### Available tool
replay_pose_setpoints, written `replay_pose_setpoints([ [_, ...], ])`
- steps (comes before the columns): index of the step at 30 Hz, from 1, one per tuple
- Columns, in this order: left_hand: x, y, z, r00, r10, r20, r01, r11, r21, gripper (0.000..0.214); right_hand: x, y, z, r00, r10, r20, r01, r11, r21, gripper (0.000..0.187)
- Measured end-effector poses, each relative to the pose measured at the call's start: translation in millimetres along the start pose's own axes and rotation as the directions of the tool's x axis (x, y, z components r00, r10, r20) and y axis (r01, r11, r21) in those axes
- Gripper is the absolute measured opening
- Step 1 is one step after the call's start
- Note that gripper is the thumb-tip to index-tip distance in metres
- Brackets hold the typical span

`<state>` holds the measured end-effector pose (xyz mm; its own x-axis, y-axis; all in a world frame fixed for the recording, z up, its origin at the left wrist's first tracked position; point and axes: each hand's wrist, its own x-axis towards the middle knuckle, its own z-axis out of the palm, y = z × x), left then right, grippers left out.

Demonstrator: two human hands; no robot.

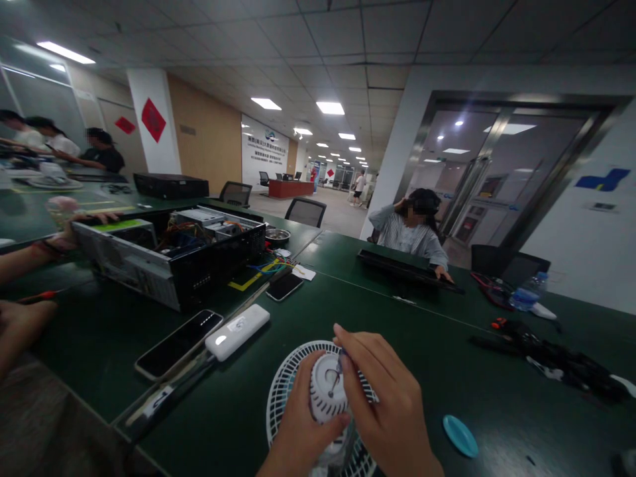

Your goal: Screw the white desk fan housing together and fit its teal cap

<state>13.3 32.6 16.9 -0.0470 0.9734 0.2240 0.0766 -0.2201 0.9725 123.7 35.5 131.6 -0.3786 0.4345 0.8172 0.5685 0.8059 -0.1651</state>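
A white fan hub [328, 389] is clasped by the left hand [304, 419] over a wire fan guard [284, 397], and a slim tool [340, 358] is pinched against it by the right hand [390, 405]. A blue plastic disc [460, 436] lies on the worktop [422, 371] to the right of the hands, with a white power bank [237, 332] ahead and to the left.

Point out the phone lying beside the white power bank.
The black phone, just left of the power bank in this view; the other phone lies apart from it, up by the coloured wires.
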Motion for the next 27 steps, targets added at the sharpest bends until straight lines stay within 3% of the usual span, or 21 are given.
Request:
replay_pose_setpoints([
  [4,-0.1,1.8,-0.8,1.0,0.005,-0.003,-0.005,1.0,0.012,0.07,-0.2,0.1,3.9,0.999,0.009,-0.05,-0.012,0.998,-0.067,0.022],
  [11,1.3,2.2,-0.3,1.0,0.01,0.004,-0.01,1.0,0.005,0.072,-0.3,-1.6,1.8,0.998,0.034,0.054,-0.033,0.999,-0.02,0.04],
  [16,1.8,1.9,-0.5,1.0,0.025,0.012,-0.025,1.0,0.014,0.071,-1.9,0.9,4.2,0.998,0.052,0.021,-0.05,0.993,-0.103,0.026],
  [23,-1.0,3.2,0.0,1.0,-0.018,0.008,0.018,1.0,0.004,0.072,1.0,-2.9,-2.1,0.998,0.017,0.063,-0.018,1.0,0.025,0.039],
  [27,-0.7,1.7,1.0,1.0,-0.014,-0.006,0.014,1.0,-0.001,0.071,0.5,-0.5,1.8,1.0,0.018,0.021,-0.017,0.999,-0.036,0.031],
])
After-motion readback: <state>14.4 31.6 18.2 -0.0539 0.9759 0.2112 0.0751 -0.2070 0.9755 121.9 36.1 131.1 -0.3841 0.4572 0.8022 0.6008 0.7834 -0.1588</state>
